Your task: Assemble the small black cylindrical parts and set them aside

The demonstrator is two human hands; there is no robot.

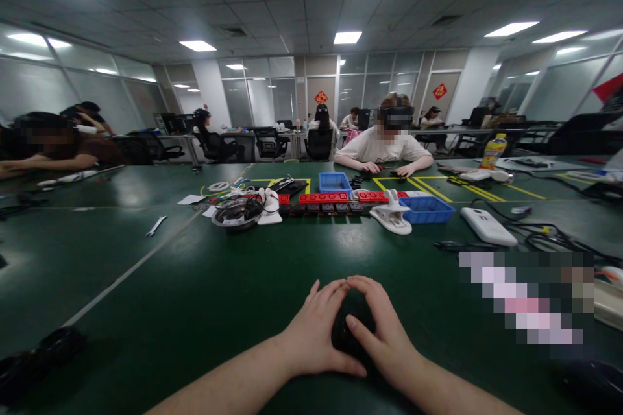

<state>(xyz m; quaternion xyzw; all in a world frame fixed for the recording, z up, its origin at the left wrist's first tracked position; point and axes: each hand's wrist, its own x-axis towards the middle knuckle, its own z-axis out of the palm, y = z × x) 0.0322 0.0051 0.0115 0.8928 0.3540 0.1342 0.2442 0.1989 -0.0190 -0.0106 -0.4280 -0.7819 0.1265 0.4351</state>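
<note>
A smooth black rounded object (343, 329) rests on the green tabletop (233, 311) close in front of me; its exact kind I cannot make out. My left hand (315, 327) curves around its left side, with the thumb along the near edge. From the right, my right hand (387, 324) cups it, the thumb lying across its top. The fingertips of both hands meet at its far side. Much of the object is hidden under the fingers.
Ahead lie red and black power strips (331, 198), white clips (393, 213), a metal bowl of cables (237, 214) and blue trays (428, 209). A small wrench (156, 225) lies left; a white power bank (488, 225) and cables lie right. A person (384, 136) sits opposite.
</note>
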